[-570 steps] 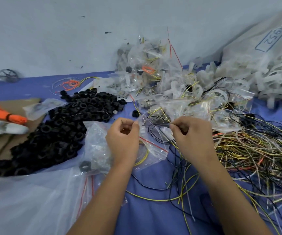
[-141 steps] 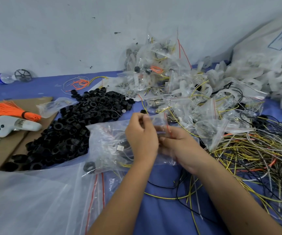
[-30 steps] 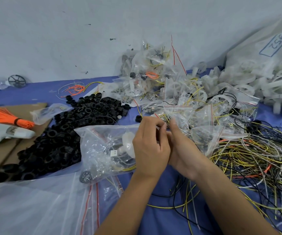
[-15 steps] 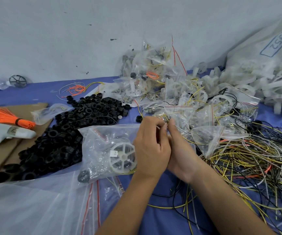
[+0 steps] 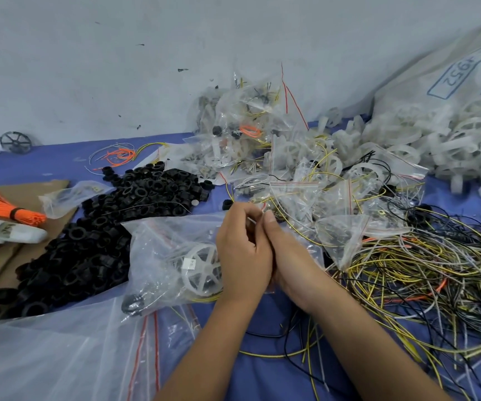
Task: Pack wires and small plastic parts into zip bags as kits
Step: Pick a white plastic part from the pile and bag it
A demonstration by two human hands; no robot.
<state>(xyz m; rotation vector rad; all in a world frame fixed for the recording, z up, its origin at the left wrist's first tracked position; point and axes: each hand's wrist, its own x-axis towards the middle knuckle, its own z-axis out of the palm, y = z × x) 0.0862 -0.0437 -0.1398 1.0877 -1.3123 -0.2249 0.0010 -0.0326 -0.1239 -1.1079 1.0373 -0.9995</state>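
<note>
My left hand (image 5: 243,256) and my right hand (image 5: 287,259) are pressed close together at the middle of the table, fingertips meeting on the top edge of a clear zip bag (image 5: 172,256). Both hands pinch that edge. The bag bulges to the left of my left hand and holds a white spoked wheel (image 5: 203,267), a black ring and yellow wire. Loose yellow, black and white wires (image 5: 424,279) lie in a tangle to the right. A heap of black plastic rings (image 5: 112,224) lies to the left. The right hand's fingers are mostly hidden behind the left hand.
Filled zip bags (image 5: 276,157) are piled at the back centre. A sack of white plastic wheels (image 5: 464,131) fills the back right. An orange wire bundle (image 5: 5,209) and a white tool (image 5: 5,233) lie on cardboard (image 5: 31,195) at the left. Large clear bags (image 5: 45,351) cover the front left.
Over the last second both hands stayed together at the bag's top edge, and the white wheel inside the bag has swung into plain view. Earlier the hands were apart, holding the bag's mouth wide.
</note>
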